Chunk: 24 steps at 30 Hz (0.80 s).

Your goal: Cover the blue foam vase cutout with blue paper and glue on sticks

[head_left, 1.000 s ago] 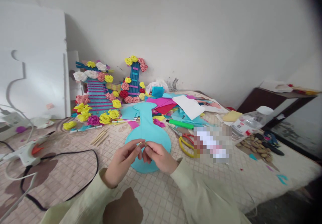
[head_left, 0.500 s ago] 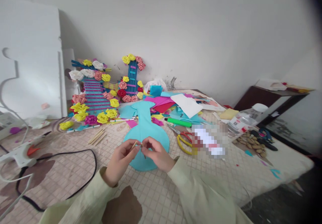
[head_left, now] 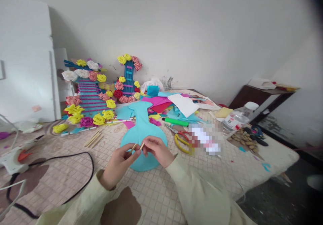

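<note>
My left hand (head_left: pixel 121 162) is closed on a thin wooden stick (head_left: pixel 133 147), which slants up from between thumb and fingers. Close beside it, my right hand (head_left: pixel 156 150) pinches a second thin wooden stick (head_left: pixel 142 146). The two hands nearly meet in front of me, over a round blue sheet with a long neck (head_left: pixel 153 134), shaped like a stringed instrument. Part of that shape is hidden under my fingers. Several more thin wooden sticks (head_left: pixel 94 139) lie on the table to the left.
Flower-trimmed frames (head_left: pixel 91 95) stand at the back, beside coloured paper (head_left: pixel 183 105). Yellow-handled scissors (head_left: pixel 180 144) and a green-barrelled cutter or marker (head_left: pixel 176 121) lie right. A glue gun (head_left: pixel 13 159) with a black cable is at left; a plastic bottle (head_left: pixel 237 119) stands far right.
The sticks in my two fingers' grips now show as two separate pieces; before, my fingertips were together over them. My view has shifted slightly to the right.
</note>
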Tool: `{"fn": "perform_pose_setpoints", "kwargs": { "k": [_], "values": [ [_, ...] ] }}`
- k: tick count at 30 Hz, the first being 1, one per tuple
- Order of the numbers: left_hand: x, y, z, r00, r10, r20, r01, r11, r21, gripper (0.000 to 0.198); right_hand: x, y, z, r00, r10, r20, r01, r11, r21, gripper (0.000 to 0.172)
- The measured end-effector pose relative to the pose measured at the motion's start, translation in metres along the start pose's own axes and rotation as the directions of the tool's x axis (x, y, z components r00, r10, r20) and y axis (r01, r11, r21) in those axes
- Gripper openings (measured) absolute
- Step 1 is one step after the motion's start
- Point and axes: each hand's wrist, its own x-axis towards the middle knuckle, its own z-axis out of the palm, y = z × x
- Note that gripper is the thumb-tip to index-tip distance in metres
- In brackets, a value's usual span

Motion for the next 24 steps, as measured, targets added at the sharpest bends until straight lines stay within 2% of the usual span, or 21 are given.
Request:
{"fn": "perform_pose_setpoints", "kwargs": {
  "k": [2, 4, 5, 6, 7, 8, 9, 10, 12, 15, 18, 22, 24],
  "values": [
    [0.0, 0.001, 0.0, 1.0, -0.004, 0.028, 0.004, 1.0, 0.009, 0.032, 0.001, -0.001, -0.001, 0.998, 0.06, 0.008, -0.061, 0.997, 0.04, 0.03],
    [0.0, 0.001, -0.001, 0.999, 0.0, 0.046, -0.001, 1.0, 0.007, 0.031, 0.002, -0.003, -0.003, 0.993, 0.116, 0.032, -0.116, 0.993, 0.006, 0.031],
    [0.0, 0.001, -0.001, 0.999, 0.008, 0.045, -0.008, 1.0, 0.002, 0.031, 0.002, -0.005, -0.006, 0.991, 0.13, 0.023, -0.128, 0.989, -0.076, 0.032],
    [0.0, 0.002, -0.002, 0.999, 0.013, 0.04, -0.013, 1.0, -0.007, 0.03, 0.002, -0.008, -0.011, 0.993, 0.116, -0.02, -0.118, 0.964, -0.237, 0.034],
    [0.0, 0.002, -0.003, 0.999, 0.018, 0.033, -0.017, 1.0, -0.019, 0.029, 0.002, -0.012, -0.018, 0.993, 0.076, -0.086, -0.105, 0.898, -0.428, 0.035],
    [0.0, 0.003, -0.004, 0.999, 0.019, 0.026, -0.018, 0.999, -0.033, 0.029, 0.001, -0.016, -0.027, 0.985, -0.004, -0.172, -0.109, 0.759, -0.642, 0.035],
    [0.0, 0.004, -0.004, 1.0, 0.017, 0.017, -0.016, 0.999, -0.051, 0.028, 0.0, -0.021, -0.038, 0.956, -0.151, -0.25, -0.138, 0.522, -0.842, 0.032],
    [0.0, 0.005, -0.005, 1.0, 0.014, 0.01, -0.013, 0.997, -0.075, 0.028, -0.002, -0.026, -0.051, 0.918, -0.237, -0.317, -0.197, 0.422, -0.885, 0.025],
    [0.0, 0.007, -0.006, 1.0, 0.01, -0.002, -0.01, 0.992, -0.123, 0.029, -0.008, -0.036, -0.077, 0.852, -0.314, -0.419, -0.342, 0.273, -0.899, 0.013],
    [0.001, 0.008, -0.008, 0.999, 0.018, -0.044, -0.025, 0.986, -0.166, 0.029, -0.019, -0.045, -0.11, 0.817, -0.304, -0.491, -0.458, 0.175, -0.871, 0.01],
    [0.002, 0.005, -0.01, 0.997, 0.029, -0.072, -0.043, 0.98, -0.195, 0.028, -0.026, -0.049, -0.126, 0.819, -0.24, -0.522, -0.507, 0.123, -0.853, 0.015],
    [0.003, 0.0, -0.013, 0.996, 0.018, -0.088, -0.042, 0.961, -0.275, 0.026, -0.028, -0.05, -0.133, 0.807, -0.168, -0.566, -0.559, 0.091, -0.824, 0.025],
    [0.003, -0.001, -0.014, 0.994, 0.012, -0.108, -0.045, 0.948, -0.314, 0.023, -0.029, -0.051, -0.135, 0.807, -0.137, -0.575, -0.568, 0.09, -0.818, 0.024]
  ]
}}
